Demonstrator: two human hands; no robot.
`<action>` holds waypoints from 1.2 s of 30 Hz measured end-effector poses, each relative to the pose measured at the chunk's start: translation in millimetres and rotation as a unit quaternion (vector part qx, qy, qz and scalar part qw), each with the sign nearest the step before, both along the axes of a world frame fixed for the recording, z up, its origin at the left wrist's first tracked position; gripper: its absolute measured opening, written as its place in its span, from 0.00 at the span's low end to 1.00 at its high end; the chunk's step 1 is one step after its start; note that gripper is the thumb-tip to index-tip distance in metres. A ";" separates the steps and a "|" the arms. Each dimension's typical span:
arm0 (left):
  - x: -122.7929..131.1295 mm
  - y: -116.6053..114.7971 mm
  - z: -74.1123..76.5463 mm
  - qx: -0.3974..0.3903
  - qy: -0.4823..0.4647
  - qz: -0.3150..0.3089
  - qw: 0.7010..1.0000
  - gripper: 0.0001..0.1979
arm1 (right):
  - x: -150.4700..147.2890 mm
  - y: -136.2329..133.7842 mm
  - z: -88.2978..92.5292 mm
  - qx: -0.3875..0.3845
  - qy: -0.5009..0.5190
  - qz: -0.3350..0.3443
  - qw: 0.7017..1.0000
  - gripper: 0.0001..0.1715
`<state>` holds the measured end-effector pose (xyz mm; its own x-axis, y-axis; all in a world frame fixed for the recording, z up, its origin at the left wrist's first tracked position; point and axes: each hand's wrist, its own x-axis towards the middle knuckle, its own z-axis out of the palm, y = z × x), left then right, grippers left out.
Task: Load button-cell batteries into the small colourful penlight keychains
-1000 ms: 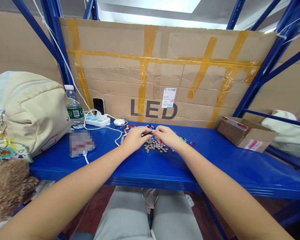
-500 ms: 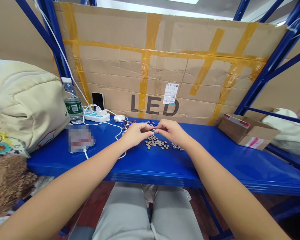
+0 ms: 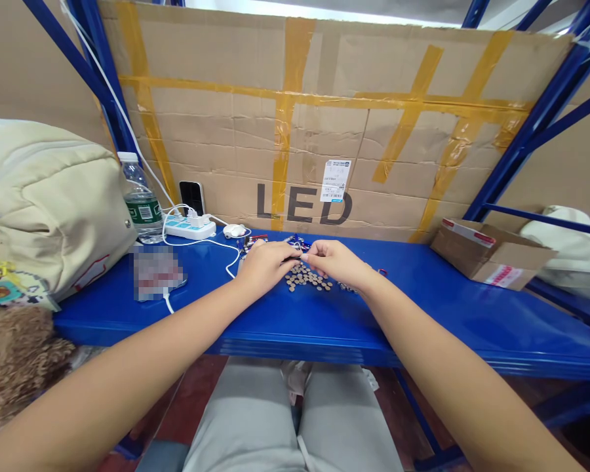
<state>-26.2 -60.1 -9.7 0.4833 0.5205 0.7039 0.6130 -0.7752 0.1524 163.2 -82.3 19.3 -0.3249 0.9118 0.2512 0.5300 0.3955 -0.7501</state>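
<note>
My left hand (image 3: 269,263) and my right hand (image 3: 336,263) meet over the middle of the blue shelf (image 3: 295,328). The fingers of both are pinched together at the tips. Something small and dark shows at the left fingertips, too small to name; whatever the right fingers grip is hidden. Just below the fingertips lies a loose pile of small round brass-coloured discs (image 3: 309,279). A few small silvery pieces (image 3: 347,287) show beside my right wrist, partly covered by it. Behind the hands lie small shiny red, blue and metallic items (image 3: 299,242), partly hidden.
On the left stand a cream bag (image 3: 63,203), a water bottle (image 3: 141,203) and a white power strip (image 3: 189,227) with cables. A blurred flat item (image 3: 158,274) has a cable attached. An open carton (image 3: 489,252) sits right. Taped cardboard (image 3: 216,144) closes the back.
My fingertips have shifted slightly, with the left fingers now lying more over the small dark thing. The right fingers are curled tighter. The view has moved a little.
</note>
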 end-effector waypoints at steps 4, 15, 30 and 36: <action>2.7 3.2 3.0 -0.059 -0.049 -0.017 0.997 0.07 | -3.9 1.2 -0.6 -0.017 0.021 -0.025 0.999 0.15; 0.2 6.2 7.5 -0.365 -0.178 -0.103 0.908 0.11 | 22.4 16.8 2.7 0.257 -0.106 0.118 0.953 0.08; 2.9 0.1 1.5 -0.082 -0.034 0.000 0.996 0.09 | -3.2 8.6 -6.0 0.125 -0.074 -0.061 0.988 0.11; 5.0 2.0 1.3 -0.083 -0.016 0.017 0.996 0.08 | -5.5 9.8 -9.1 0.004 -0.017 -0.065 0.998 0.13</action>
<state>-21.1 -58.2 -8.3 0.4421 0.6473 0.6210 0.6311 -0.7164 0.2974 157.8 -72.4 10.2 -0.2118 0.9450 0.2491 0.6019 0.3270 -0.7286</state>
